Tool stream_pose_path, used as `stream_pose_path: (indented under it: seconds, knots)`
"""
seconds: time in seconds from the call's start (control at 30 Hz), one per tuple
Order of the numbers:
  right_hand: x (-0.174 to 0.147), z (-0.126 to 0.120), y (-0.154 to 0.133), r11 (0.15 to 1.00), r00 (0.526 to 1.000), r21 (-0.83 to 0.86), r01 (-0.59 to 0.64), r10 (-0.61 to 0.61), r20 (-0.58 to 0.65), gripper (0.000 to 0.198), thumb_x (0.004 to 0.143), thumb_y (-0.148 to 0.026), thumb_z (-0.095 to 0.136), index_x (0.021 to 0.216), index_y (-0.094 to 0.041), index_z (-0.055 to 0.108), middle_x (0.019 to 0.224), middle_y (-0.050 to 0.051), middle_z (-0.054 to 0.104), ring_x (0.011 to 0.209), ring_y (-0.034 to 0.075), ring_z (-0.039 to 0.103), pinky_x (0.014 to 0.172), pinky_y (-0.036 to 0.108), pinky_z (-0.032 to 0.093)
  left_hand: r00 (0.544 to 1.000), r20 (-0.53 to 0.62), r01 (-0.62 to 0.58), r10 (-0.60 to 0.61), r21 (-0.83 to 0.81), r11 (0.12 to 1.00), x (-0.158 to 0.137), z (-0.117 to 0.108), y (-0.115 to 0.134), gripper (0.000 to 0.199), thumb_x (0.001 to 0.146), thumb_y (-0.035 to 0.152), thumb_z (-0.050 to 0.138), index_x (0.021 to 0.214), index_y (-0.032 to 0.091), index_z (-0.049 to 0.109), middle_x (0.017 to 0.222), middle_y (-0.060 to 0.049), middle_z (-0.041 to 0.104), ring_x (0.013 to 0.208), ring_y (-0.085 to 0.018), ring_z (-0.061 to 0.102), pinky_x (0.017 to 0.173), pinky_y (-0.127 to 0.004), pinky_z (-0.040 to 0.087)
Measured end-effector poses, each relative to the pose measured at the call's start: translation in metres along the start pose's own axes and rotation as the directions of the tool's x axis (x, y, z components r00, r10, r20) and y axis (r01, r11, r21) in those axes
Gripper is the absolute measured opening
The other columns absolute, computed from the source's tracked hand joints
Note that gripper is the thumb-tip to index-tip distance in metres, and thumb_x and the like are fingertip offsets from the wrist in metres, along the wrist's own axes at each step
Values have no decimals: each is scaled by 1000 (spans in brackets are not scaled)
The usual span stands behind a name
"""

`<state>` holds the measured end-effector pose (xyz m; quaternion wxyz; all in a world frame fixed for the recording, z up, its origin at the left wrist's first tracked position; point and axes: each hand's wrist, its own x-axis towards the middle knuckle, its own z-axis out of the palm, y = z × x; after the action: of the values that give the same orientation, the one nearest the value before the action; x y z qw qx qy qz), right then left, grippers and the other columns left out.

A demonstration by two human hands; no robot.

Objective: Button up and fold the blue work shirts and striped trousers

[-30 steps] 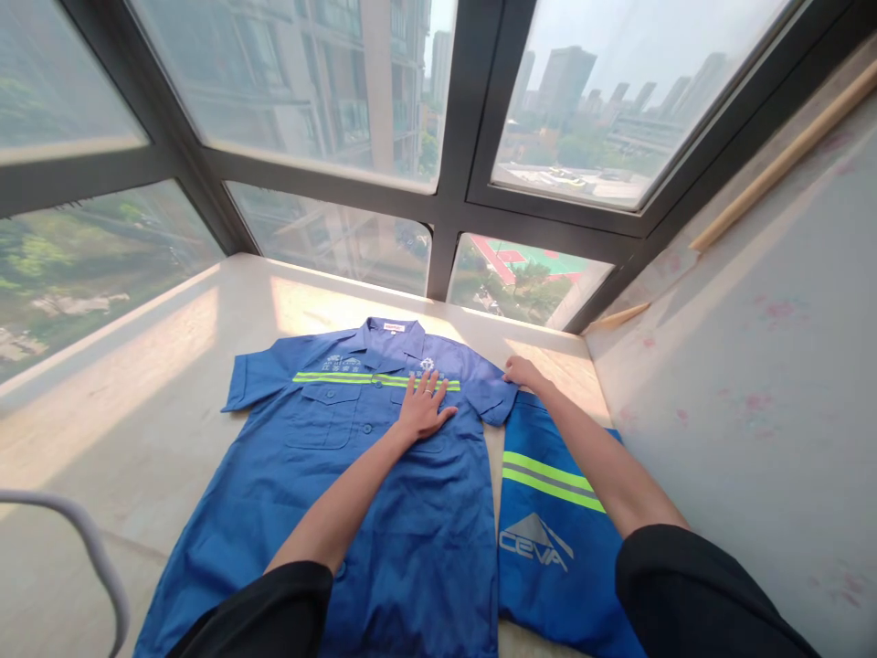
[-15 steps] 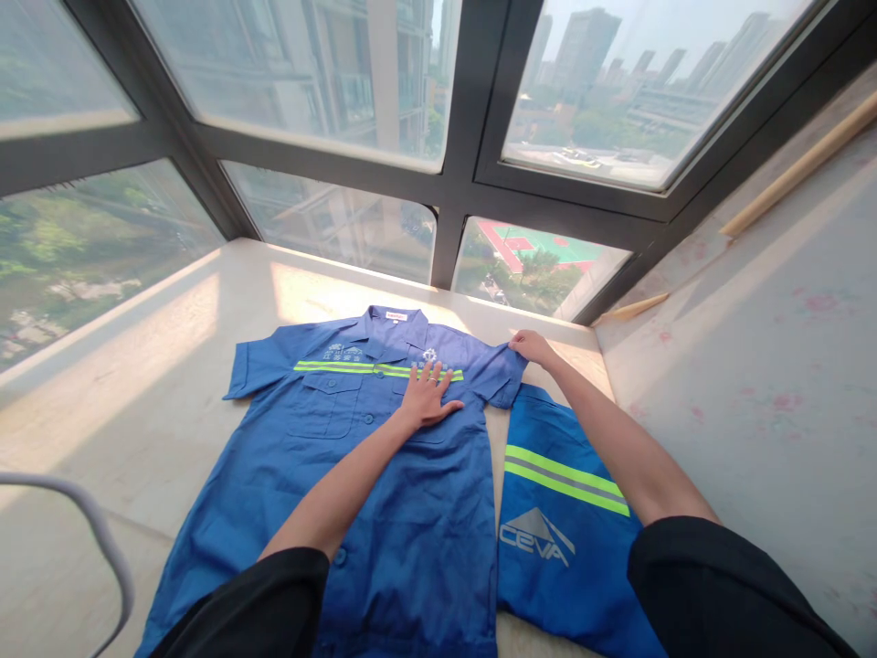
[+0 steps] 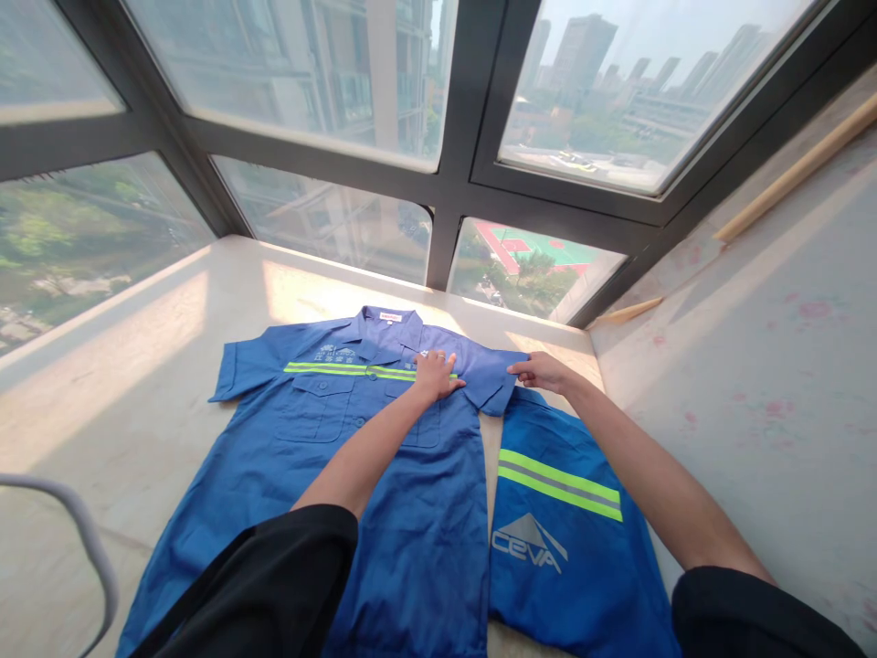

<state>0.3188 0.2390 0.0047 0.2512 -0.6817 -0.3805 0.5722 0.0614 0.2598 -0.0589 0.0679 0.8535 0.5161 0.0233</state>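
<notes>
A blue short-sleeved work shirt (image 3: 417, 512) lies spread front side up, with its collar toward the window and a yellow-grey reflective stripe across the chest. My left hand (image 3: 437, 375) rests on the chest near the stripe's right end, fingers apart and slightly bent, covering part of the printed lettering. At the right sleeve's outer edge, my right hand (image 3: 541, 372) pinches the sleeve hem between thumb and fingers. Beside and partly beneath that sleeve is a folded blue garment (image 3: 548, 603) with a reflective stripe and a CEVA print.
Both garments lie on a pale stone window ledge (image 3: 157, 402). Dark-framed windows (image 3: 449, 247) border the far side and the left. A flower-patterned wall (image 3: 740, 402) rises at the right. A grey curved tube (image 3: 92, 539) stands at the lower left.
My left hand has shifted slightly to the right along the chest, its fingers now more bent. My right hand has come a little lower, still at the sleeve edge. The view has shifted slightly.
</notes>
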Motion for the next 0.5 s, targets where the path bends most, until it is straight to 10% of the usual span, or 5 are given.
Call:
stream_pose_path:
  seconds: [0.5]
  knots:
    - [-31,30,6,983,970,96,159,-138,-200,10,82,-23,57,91,-19,58,65,-2,65,51,13,61,49,23,49,990,-13,-139,139,-4,990,3,29,-1,84,89,70,37,154,16,33,161,-17,27,148,-40,19,114,-67,13]
